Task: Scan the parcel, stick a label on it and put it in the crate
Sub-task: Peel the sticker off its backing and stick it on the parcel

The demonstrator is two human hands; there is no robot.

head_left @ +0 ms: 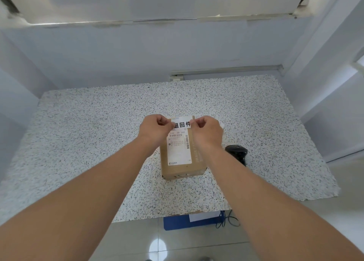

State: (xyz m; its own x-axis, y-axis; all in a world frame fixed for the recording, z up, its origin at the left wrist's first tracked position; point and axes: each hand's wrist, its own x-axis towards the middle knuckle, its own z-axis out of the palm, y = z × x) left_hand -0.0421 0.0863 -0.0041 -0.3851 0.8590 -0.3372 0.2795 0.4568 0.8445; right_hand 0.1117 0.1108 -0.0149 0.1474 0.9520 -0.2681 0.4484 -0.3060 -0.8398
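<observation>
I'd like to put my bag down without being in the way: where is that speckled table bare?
The table is bare left of the parcel, across the far strip by the wall, and right of the black scanner. The middle is crowded: left hand and right hand hold a label over the parcel.

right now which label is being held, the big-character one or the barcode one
The big-character label, pinched by both hands at the box's far edge; the barcode label lies stuck flat.

White label (181,123) pinched between both hands' fingers (164,123) over the parcel (182,158), perhaps touching.
</observation>
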